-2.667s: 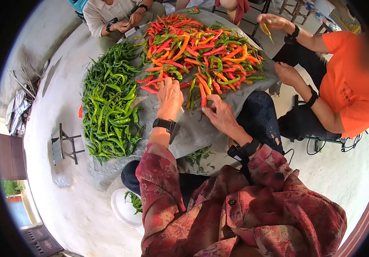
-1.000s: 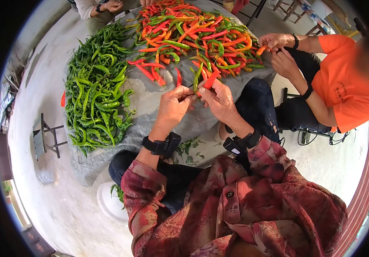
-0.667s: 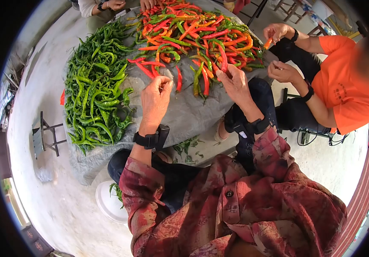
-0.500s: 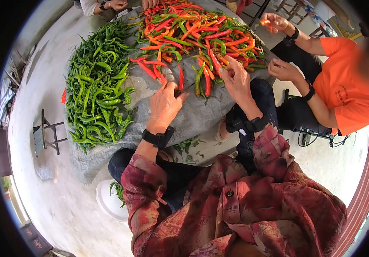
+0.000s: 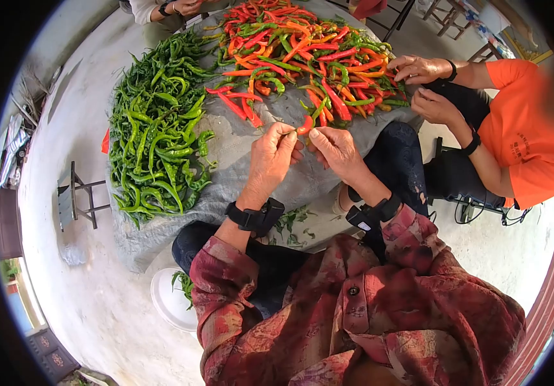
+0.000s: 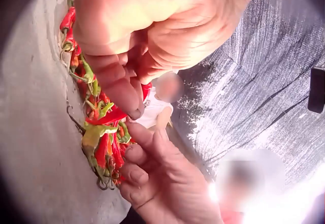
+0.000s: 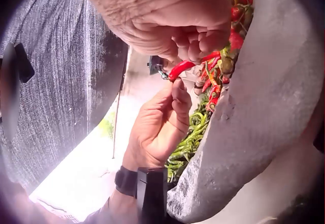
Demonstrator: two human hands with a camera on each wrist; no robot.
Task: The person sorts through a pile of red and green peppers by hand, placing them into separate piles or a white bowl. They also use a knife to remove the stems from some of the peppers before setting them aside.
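Observation:
A red chili pepper (image 5: 304, 125) is held up between my two hands over the grey tarp (image 5: 238, 145). My left hand (image 5: 270, 159) pinches its stem end between thumb and forefinger. My right hand (image 5: 340, 153) grips the pepper's body, thumb against it. In the right wrist view the pepper (image 7: 182, 69) slants from the left fingertips to behind the curled right fingers, which hide part of it. The left wrist view shows both sets of fingertips nearly meeting. Beyond the hands lies a heap of red, orange and partly green chilies (image 5: 302, 48).
A green chili heap (image 5: 154, 151) covers the tarp's left side. A few red chilies (image 5: 241, 106) lie between the heaps. A person in an orange shirt (image 5: 534, 128) sits at the right, another at the far side. A white basin (image 5: 167, 302) and small stool (image 5: 81, 196) stand on the floor.
My hands, apart over the tarp half a second ago, have come together with a red chili between them. The lone red chili by my left hand is gone from its spot.

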